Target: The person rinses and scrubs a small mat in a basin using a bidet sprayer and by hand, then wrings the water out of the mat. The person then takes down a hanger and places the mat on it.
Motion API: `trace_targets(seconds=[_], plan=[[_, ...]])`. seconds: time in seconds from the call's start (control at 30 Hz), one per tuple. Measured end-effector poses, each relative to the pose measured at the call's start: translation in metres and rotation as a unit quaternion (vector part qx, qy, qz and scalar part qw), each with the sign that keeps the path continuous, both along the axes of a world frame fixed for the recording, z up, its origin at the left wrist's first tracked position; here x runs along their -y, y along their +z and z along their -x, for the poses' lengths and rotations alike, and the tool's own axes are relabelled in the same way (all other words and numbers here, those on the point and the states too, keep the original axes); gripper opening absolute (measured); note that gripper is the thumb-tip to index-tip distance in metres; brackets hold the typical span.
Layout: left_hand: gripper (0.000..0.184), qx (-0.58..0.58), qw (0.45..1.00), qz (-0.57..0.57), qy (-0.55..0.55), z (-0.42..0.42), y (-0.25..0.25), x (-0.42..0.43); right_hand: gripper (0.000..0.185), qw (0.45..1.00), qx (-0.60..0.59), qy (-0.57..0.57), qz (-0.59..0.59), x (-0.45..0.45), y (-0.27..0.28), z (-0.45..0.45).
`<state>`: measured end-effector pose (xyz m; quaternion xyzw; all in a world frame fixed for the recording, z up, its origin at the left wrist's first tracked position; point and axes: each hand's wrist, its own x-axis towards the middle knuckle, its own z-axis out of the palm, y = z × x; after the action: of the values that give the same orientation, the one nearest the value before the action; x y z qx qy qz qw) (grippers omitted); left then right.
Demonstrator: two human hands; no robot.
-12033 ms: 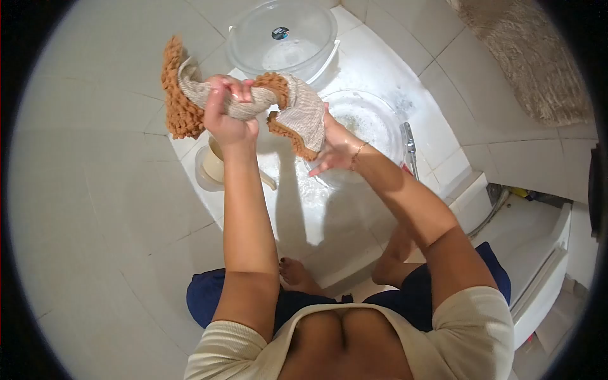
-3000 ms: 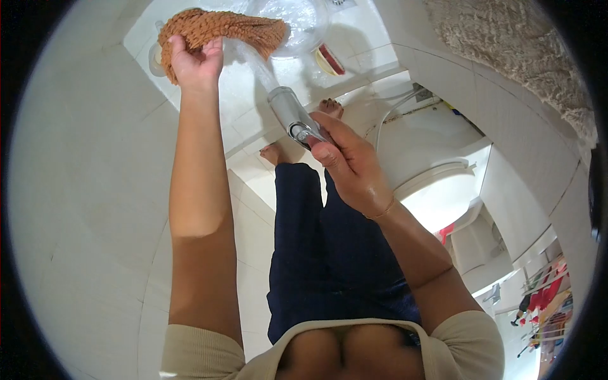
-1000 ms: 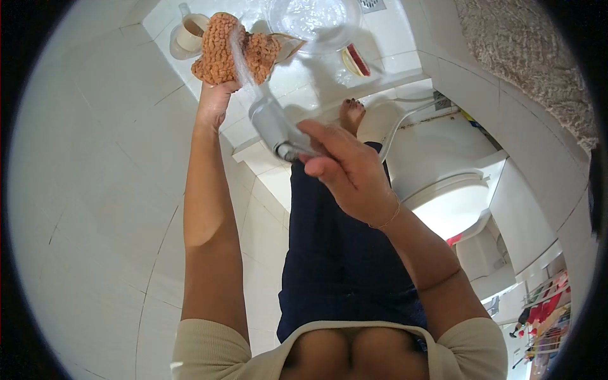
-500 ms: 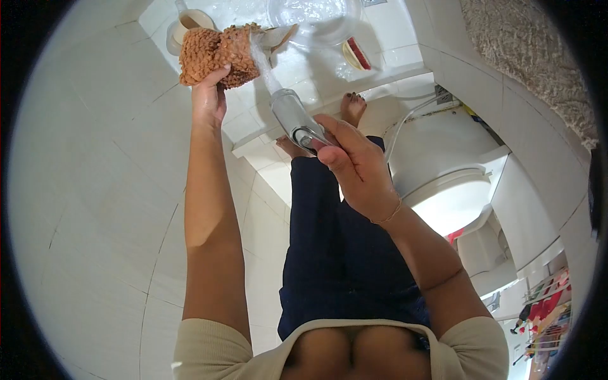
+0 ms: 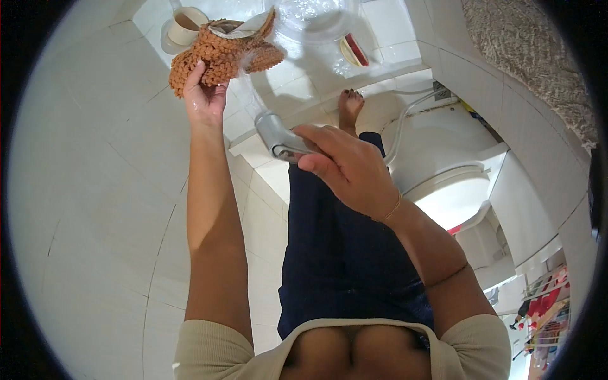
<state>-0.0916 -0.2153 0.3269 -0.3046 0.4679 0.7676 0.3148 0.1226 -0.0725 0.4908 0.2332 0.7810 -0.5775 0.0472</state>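
Stretched the left arm (image 5: 214, 215) nearly straight toward eleven o'clock and gripped with the left hand (image 5: 206, 101). Bent the right arm (image 5: 437, 253) and curled the right hand (image 5: 350, 164) toward ten.

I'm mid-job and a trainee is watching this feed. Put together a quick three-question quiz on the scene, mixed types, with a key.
1. Fill in the blank: in this view, the cream dipper is to the ____ of the clear basin.

2. Multiple choice: what does the right hand hold?
A) the cream dipper
B) the spray head
C) the clear basin

3. True or false: the left hand is empty.

Key:
1. left
2. B
3. False; it grips the shaggy orange cloth.
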Motion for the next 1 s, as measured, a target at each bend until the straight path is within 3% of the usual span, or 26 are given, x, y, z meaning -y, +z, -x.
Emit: trace_targets(seconds=[0.13,0.23,0.3,0.73,0.83,0.9,1.0], plan=[[0.039,0.012,0.999,-0.03,0.038,-0.001,0.004,0.0,0.035,0.996,0.047,-0.067,-0.03,-0.005,-0.016,-0.005],[0.043,0.005,0.998,-0.05,0.038,0.0,0.006,0.003,0.04,0.99,0.113,-0.079,0.018,-0.012,-0.013,-0.004],[0.043,0.007,0.998,-0.054,0.039,0.002,0.004,0.004,0.043,0.996,0.021,-0.032,0.078,-0.009,-0.011,-0.006],[0.041,0.023,0.997,-0.05,0.056,0.005,0.008,0.009,0.041,0.995,0.013,-0.027,0.095,-0.017,-0.013,0.0],[0.041,0.026,0.995,-0.07,0.065,0.004,0.004,0.012,0.037,0.998,0.022,-0.044,0.032,-0.021,-0.039,-0.003],[0.041,0.029,0.995,-0.07,0.069,0.001,0.006,0.012,0.039,0.99,0.094,-0.102,0.012,-0.029,-0.079,-0.001],[0.041,0.025,0.994,-0.068,0.083,-0.004,0.015,0.005,0.054,0.961,0.133,-0.173,0.17,-0.056,-0.153,0.019]])
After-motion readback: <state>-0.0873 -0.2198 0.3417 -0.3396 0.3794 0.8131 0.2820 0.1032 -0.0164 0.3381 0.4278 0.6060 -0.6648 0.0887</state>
